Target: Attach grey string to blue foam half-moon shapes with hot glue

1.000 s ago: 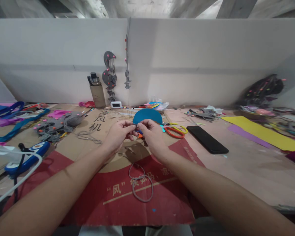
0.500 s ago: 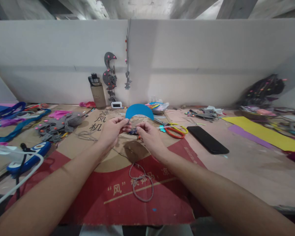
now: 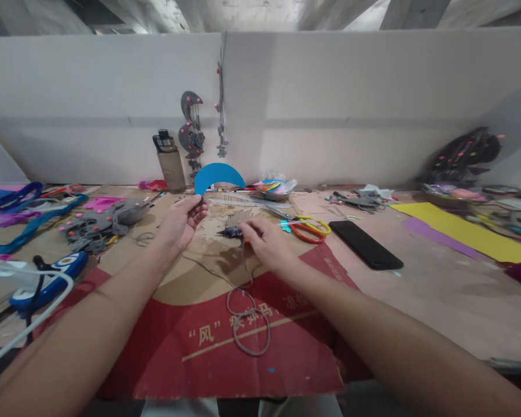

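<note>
Blue paper (image 3: pixel 219 173) is arching above the counter (image 3: pixel 438 301), the left hand (image 3: pixel 182 220) pinching its left end, while the right hand (image 3: pixel 267 240) is resting half-curled near the string (image 3: pixel 245 314), its grip unclear

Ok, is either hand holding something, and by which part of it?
The left hand pinches the blue crescent by its left tip. A grey cord runs up to the right hand, whose exact hold cannot be told.
</note>
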`<state>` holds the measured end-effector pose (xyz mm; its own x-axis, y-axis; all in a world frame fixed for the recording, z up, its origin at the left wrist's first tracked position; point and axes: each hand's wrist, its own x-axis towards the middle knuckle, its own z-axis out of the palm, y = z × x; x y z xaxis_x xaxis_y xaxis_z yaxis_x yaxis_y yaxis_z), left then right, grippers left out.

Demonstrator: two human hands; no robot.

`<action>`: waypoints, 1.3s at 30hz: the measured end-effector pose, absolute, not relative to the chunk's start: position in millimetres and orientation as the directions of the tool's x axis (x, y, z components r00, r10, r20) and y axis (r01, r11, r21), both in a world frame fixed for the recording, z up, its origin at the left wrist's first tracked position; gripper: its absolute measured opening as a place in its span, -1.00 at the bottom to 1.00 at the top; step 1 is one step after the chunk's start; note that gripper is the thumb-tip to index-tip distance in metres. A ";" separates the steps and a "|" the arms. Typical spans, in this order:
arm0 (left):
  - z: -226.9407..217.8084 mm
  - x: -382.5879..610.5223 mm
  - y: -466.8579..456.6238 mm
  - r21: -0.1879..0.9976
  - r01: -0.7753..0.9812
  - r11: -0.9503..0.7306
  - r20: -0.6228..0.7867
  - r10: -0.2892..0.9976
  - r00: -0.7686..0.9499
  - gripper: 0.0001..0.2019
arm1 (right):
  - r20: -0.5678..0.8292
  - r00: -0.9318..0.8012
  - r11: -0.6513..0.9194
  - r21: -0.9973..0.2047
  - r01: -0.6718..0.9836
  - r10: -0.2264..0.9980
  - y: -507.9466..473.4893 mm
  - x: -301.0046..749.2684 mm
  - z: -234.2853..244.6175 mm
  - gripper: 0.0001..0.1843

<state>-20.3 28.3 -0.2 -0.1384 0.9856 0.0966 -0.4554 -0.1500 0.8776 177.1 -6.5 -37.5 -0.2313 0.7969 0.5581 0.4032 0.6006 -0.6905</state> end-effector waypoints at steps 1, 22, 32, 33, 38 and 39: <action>0.4 -20.1 27.7 0.877 -0.458 -0.143 0.088 0.986 -0.139 -0.90 | 0.553 -0.163 0.563 -0.705 0.432 0.817 -1.5 182.1 -37.7 -0.74; 6.1 -20.1 19.5 0.869 -0.486 -0.094 0.073 0.995 -0.062 -0.96 | 0.040 -0.065 0.076 -0.559 0.826 0.997 21.4 197.5 -50.7 -0.76; -1.4 -21.4 24.5 0.868 -0.475 -0.144 0.057 0.980 -0.191 -0.96 | 0.254 0.158 0.167 -0.891 0.423 0.954 33.6 200.6 -56.1 -0.65; -2.5 -21.5 25.4 0.867 -0.475 -0.149 0.063 0.979 -0.193 -0.96 | 0.254 0.157 0.178 -0.905 0.386 0.954 32.9 199.3 -56.2 -0.62; -7.1 -24.2 30.8 0.859 -0.482 -0.173 0.084 0.976 -0.201 -0.93 | 0.209 0.092 0.184 -0.956 0.227 0.974 24.0 190.8 -52.7 -0.60; -7.8 -25.1 31.8 0.859 -0.480 -0.176 0.084 0.974 -0.208 -0.93 | 0.201 0.083 0.179 -0.959 0.221 0.976 22.2 189.6 -51.8 -0.61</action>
